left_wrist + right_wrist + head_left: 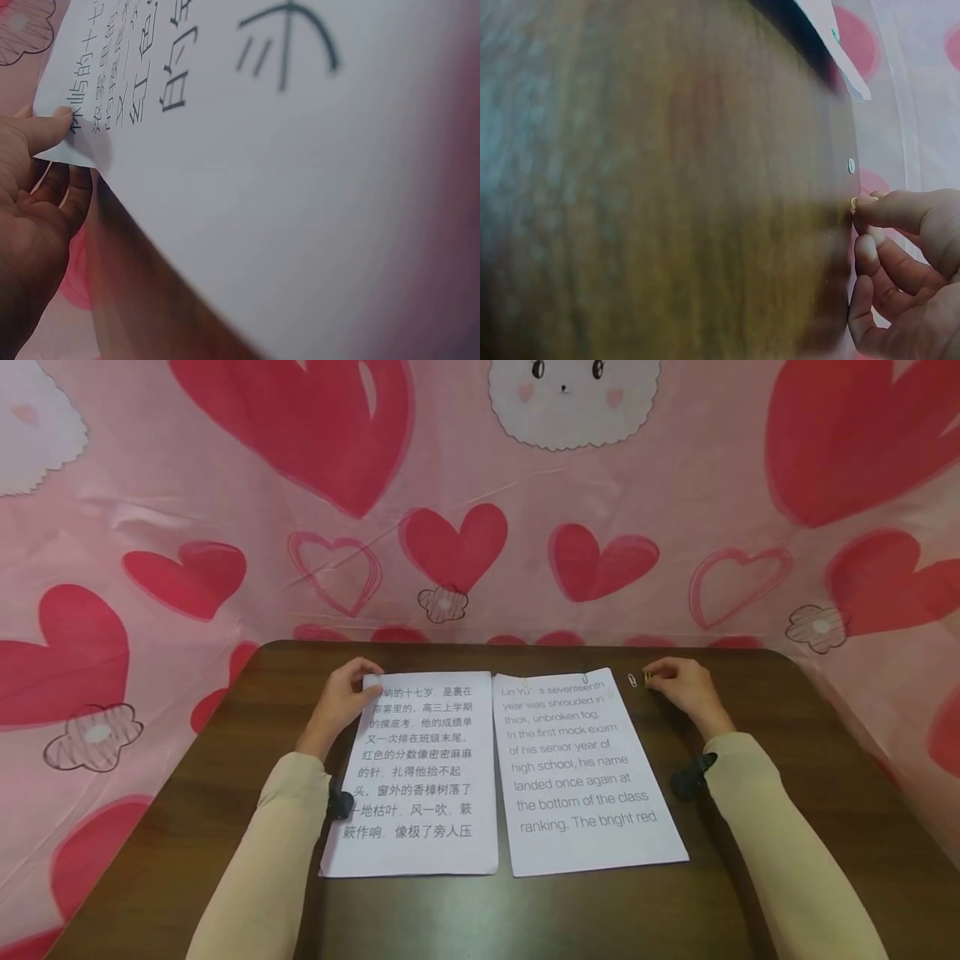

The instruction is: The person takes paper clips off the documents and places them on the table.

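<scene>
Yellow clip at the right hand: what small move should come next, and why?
Probably carry the yellow clip to the top edge of the Chinese-text sheet: the right hand pinches it, the left hand holds that sheet's upper-left corner, and no clip shows along that edge, whereas the English-text sheet bears at least one at its top.

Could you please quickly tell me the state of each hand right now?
Left hand: closed, pinching the top-left corner of the Chinese-text page.
Right hand: closed, fingertips pinching a small yellow clip.
</scene>
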The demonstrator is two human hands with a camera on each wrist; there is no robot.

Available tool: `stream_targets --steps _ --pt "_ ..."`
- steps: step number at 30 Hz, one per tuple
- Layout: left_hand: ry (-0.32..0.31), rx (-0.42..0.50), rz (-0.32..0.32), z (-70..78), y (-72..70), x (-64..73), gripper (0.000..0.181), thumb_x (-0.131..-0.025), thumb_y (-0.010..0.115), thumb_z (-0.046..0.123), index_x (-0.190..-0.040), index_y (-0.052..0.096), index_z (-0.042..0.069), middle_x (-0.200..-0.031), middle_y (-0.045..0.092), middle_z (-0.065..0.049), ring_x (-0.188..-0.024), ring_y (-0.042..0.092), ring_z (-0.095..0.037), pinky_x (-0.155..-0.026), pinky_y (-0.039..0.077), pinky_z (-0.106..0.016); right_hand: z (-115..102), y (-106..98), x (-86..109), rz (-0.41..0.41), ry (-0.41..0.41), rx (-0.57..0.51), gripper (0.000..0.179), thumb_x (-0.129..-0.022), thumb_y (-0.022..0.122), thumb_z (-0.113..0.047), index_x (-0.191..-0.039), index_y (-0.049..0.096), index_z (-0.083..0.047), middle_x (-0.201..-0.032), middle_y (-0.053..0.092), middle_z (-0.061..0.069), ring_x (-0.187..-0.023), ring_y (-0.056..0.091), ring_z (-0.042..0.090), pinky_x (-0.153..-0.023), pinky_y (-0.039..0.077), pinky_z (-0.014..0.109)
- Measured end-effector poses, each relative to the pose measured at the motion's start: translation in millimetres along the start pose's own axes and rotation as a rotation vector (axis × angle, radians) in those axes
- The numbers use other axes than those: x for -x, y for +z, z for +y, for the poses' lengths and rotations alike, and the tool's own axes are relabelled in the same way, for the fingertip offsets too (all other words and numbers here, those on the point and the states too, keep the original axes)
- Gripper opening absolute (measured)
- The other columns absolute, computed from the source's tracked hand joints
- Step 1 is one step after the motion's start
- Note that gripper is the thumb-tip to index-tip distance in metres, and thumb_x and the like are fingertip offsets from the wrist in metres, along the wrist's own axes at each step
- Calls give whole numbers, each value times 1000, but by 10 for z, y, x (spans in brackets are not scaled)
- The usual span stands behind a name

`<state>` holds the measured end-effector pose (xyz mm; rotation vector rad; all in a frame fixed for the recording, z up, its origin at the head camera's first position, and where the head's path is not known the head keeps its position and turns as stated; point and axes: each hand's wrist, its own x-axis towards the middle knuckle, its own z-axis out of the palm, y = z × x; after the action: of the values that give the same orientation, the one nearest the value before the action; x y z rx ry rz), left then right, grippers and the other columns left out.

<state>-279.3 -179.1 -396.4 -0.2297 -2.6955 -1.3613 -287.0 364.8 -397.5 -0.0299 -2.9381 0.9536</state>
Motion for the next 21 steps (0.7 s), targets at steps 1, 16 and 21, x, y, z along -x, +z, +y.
stream_targets --steps 1,16,21 --pt "1 -3 0 -2 -1 1 25 -93 65 -2 -118 60 -4 -118 68 -29 -96 62 -35 -79 41 -15 -4 3 -3 0 -6 6 29 -95 66 -17 -120 69 -2 -108 70 26 -96 62 36 -77 44 34" --pt "3 -1 7 -19 8 -21 23 -93 64 -4 -116 61 -4 -114 69 -29 -95 61 -35 -79 40 -17 -14 8 -5 12 -22 45 28 -94 66 -14 -118 69 -1 -103 70 25 -87 59 32 -71 43 31" --pt "-3 0 6 -27 12 -25 23 -93 63 -4 -116 61 -4 -113 69 -29 -94 61 -35 -79 40 -18 -17 16 -5 19 -32 54 27 -94 66 -14 -117 69 0 -105 71 26 -91 62 35 -77 44 36"
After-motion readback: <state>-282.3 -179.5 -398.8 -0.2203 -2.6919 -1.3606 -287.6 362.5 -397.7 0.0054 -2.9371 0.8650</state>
